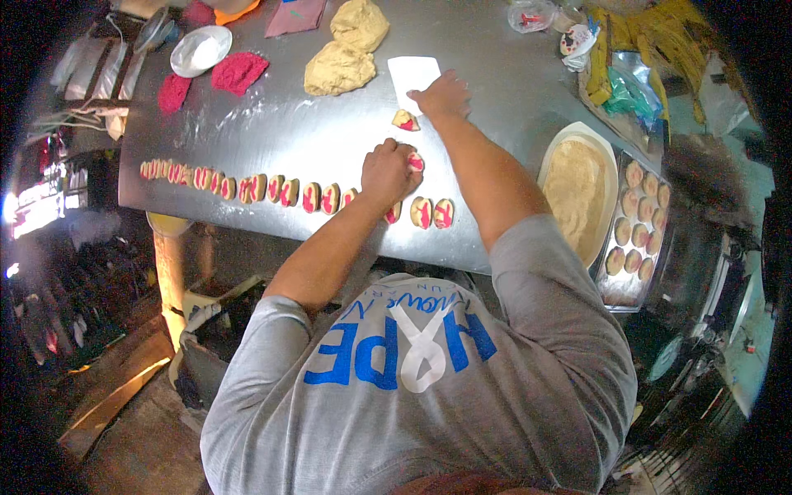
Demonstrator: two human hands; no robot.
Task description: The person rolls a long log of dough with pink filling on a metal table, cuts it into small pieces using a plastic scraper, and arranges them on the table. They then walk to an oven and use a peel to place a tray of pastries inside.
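Note:
My left hand [388, 170] is closed around a small piece of pink-and-cream dough [415, 162], which shows at its right side. Gripped by its near right edge, a flat white dough scraper [409, 75] is in my right hand [447, 98]. Just below the scraper, a cut end of the two-coloured dough [406, 120] lies on the metal tabletop [266, 133]. A long row of cut dough pieces [289, 192] runs along the table's near side, partly hidden by my left forearm. Two more pieces [422, 212] lie right of that forearm.
Plain yellow dough lumps [340, 68] and pink dough [240, 73] lie at the back, near a silvery bowl [201, 51]. To the right are an oval tub of brownish powder [578, 192] and a metal tray [620, 297] bearing several round dough pieces.

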